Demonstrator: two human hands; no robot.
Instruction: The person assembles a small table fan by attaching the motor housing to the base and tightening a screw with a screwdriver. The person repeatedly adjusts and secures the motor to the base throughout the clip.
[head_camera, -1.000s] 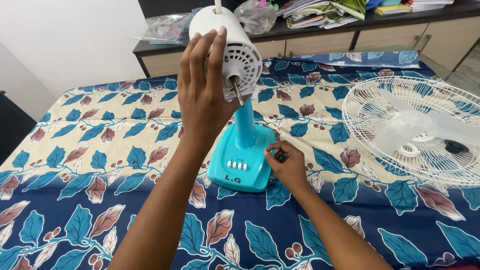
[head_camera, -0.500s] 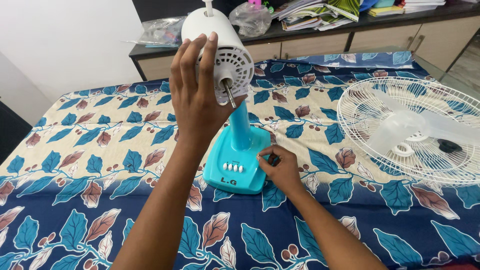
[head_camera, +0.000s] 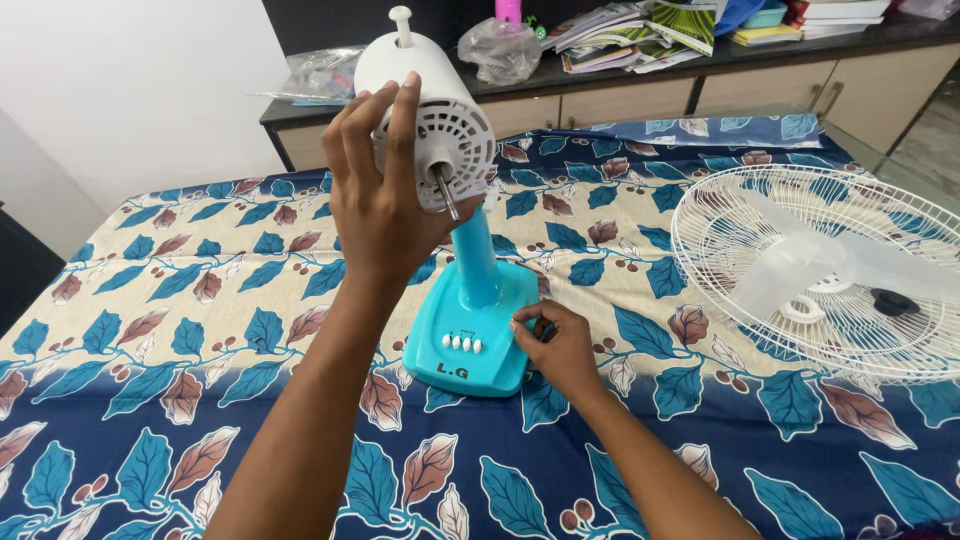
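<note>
Both hands have barely shifted over the last second: the left hand (head_camera: 385, 215) is wrapped as before around the white motor housing (head_camera: 425, 115), fingers spread over its vented face beside the bare metal shaft (head_camera: 445, 192). Lower down, the right hand (head_camera: 555, 345) stays pinched shut at the right edge of the turquoise fan base (head_camera: 470, 340); what it grips is hidden. So the work remains at that edge. A white fan guard (head_camera: 820, 270) with its blades lies well apart on the leaf-patterned bedsheet (head_camera: 200, 330)
</note>
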